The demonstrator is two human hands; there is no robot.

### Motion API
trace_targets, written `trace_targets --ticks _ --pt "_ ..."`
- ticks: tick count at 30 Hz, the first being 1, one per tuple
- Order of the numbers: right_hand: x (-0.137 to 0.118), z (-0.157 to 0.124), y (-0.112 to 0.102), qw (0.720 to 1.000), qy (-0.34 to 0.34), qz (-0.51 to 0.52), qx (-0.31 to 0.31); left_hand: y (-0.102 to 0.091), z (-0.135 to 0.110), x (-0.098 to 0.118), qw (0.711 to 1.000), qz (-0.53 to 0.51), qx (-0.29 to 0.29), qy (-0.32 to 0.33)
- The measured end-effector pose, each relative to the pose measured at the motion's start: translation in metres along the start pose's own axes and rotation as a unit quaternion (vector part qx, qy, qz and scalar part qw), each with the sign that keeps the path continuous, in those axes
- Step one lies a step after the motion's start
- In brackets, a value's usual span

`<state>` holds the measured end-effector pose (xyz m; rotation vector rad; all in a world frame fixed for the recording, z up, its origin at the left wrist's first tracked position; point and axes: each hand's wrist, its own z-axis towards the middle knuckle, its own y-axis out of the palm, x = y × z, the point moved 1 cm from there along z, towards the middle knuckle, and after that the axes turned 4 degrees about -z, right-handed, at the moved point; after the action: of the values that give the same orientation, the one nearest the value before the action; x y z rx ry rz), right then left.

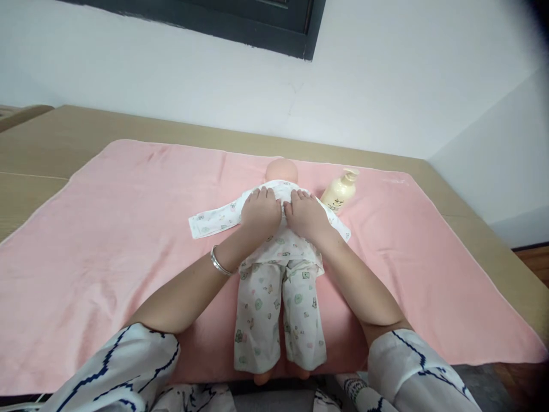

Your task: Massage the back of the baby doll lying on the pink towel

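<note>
A baby doll [282,170] lies on a pink blanket, its head away from me and its feet at the near edge. It wears a white printed top [281,250] and matching trousers [259,315]. My left hand [261,213] rests flat on the left side of the doll's upper body, a silver bangle on that wrist. Flat on the right side lies my right hand [306,214]. The thumbs nearly meet in the middle. Neither hand grips anything. Both sleeves of the top spread outward, and my hands hide part of the upper body.
A cream pump bottle [341,190] leans or lies on the blanket just right of the doll's shoulder. The pink blanket [163,200] covers most of a wooden table [193,133]. A white wall [364,86] with a dark frame [266,26] stands behind.
</note>
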<state>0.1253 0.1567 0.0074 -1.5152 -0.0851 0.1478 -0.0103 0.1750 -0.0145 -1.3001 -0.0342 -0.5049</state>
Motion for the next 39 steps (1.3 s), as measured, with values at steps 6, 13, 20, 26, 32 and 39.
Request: trace_targets --ticks 6,13,20,26,32,39 --pt "-0.017 -0.018 -0.013 0.999 -0.037 -0.028 -0.011 -0.011 0.012 -0.010 0.997 -0.011 -0.070 -0.030" --pt "0.025 0.021 0.007 0.996 -0.047 0.071 -0.023 -0.021 -0.018 0.019 0.994 0.086 -0.069 0.006" --pt "-0.004 -0.007 -0.002 0.999 -0.020 -0.025 0.023 -0.009 0.011 -0.009 0.999 -0.006 -0.052 -0.010" --pt "-0.008 -0.010 -0.007 1.000 -0.013 -0.025 0.013 -0.018 -0.005 0.005 0.998 0.012 -0.064 0.000" --pt "0.015 0.016 0.007 0.999 -0.027 0.039 0.008 -0.028 -0.015 0.017 0.988 0.054 -0.135 0.044" --pt "-0.020 -0.021 -0.016 1.000 -0.006 0.010 0.004 -0.007 0.013 -0.016 0.998 -0.020 -0.061 0.025"
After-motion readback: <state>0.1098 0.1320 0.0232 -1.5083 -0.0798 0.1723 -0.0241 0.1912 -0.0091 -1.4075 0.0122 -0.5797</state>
